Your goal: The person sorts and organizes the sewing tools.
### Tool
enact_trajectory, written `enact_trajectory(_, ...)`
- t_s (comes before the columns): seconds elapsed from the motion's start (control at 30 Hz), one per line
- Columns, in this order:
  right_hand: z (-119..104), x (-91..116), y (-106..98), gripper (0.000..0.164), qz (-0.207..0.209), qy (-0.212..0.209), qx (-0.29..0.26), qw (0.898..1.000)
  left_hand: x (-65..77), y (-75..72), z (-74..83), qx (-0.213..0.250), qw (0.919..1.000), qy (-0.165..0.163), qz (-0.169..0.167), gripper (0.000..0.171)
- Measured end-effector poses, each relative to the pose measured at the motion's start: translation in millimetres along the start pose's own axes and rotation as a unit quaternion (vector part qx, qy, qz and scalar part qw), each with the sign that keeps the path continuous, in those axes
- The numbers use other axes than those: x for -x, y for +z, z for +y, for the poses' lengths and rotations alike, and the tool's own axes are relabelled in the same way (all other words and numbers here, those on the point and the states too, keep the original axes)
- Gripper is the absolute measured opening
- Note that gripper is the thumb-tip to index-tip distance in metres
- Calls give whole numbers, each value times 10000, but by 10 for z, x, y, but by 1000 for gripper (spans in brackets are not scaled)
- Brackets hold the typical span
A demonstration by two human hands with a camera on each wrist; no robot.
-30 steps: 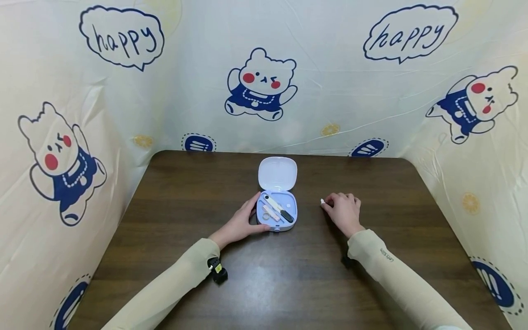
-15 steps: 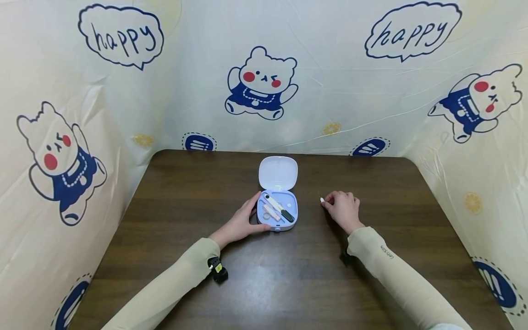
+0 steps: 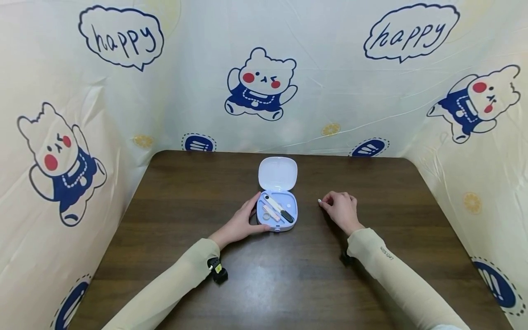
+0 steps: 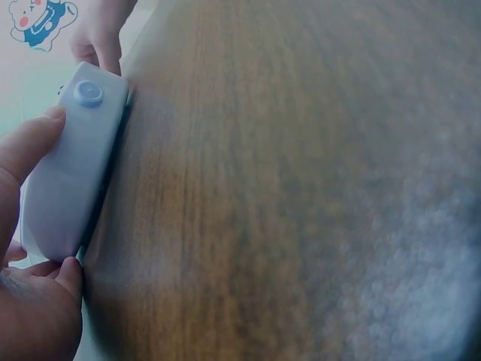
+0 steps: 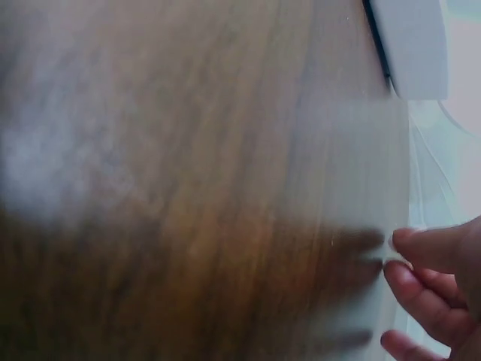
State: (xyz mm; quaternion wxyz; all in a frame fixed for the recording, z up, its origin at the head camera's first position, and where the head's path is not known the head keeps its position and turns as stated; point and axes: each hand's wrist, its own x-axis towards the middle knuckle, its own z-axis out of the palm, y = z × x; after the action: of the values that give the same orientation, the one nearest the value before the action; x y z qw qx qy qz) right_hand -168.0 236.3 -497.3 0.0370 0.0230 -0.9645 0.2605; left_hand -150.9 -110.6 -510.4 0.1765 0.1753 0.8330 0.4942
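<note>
On the table stands a small light-blue storage box (image 3: pixel 294 215) with its pale lid (image 3: pixel 277 173) raised at the back. My left hand (image 3: pixel 239 223) holds the box at its left side, the thumb at the front by the round catch (image 4: pixel 89 93). Inside lie a slim white tool with a dark end (image 3: pixel 284 213), a small pinkish piece (image 3: pixel 270 212) and a small round item (image 3: pixel 266 216). To the right of the box, my right hand (image 3: pixel 341 211) pinches a tiny white piece (image 3: pixel 319 200) in its fingertips, low over the tabletop; its kind is too small to tell.
The brown wooden table (image 3: pixel 264 284) has rounded far corners. A printed curtain (image 3: pixel 330 101) with bear drawings surrounds its back and sides. A small black device (image 3: pixel 218 272) is worn at the left wrist.
My right hand has shifted very slightly left with the tiny white piece, of which less now shows. The left hand and the box have stayed in place.
</note>
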Motion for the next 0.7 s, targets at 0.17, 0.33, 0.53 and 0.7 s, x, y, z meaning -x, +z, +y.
enact_trajectory(0.17, 3, 0, 11, 15, 52, -122, -95, 9999, 6, 6, -8, -9, 10000, -25, 1, 114)
enact_trajectory(0.33, -13, 13, 23, 12, 218, -227, -257, 9992, 9, 10, -17, -28, 10000, -62, -18, 115)
enact_trajectory(0.53, -53, 33, 26, 6, 637, -565, -589, 9946, 1, 9, -14, 13, 10000, -48, -7, 114)
enact_trajectory(0.7, -86, 40, 17, 7, 814, -714, -784, 9910, -6, 6, -14, 12, 10000, -19, -24, 114)
